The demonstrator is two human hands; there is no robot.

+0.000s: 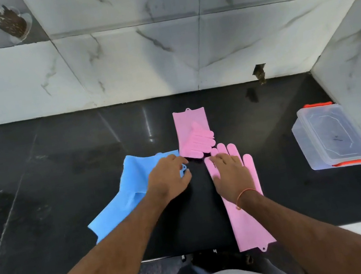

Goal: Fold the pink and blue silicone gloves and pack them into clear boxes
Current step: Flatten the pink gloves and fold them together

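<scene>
Black tabletop (62,182): your right hand (231,173) lies flat on the unfolded pink glove (246,217); your left hand (167,180) pinches the blue glove (130,189). Crease squarely, then box (331,134).

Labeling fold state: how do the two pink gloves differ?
The far pink glove is folded, fingers doubled back over its cuff; the near pink glove lies flat at full length. The far one lies untouched; the right hand rests on the near one, whose cuff overhangs the counter edge. Same colour, same hanging tab.
</scene>
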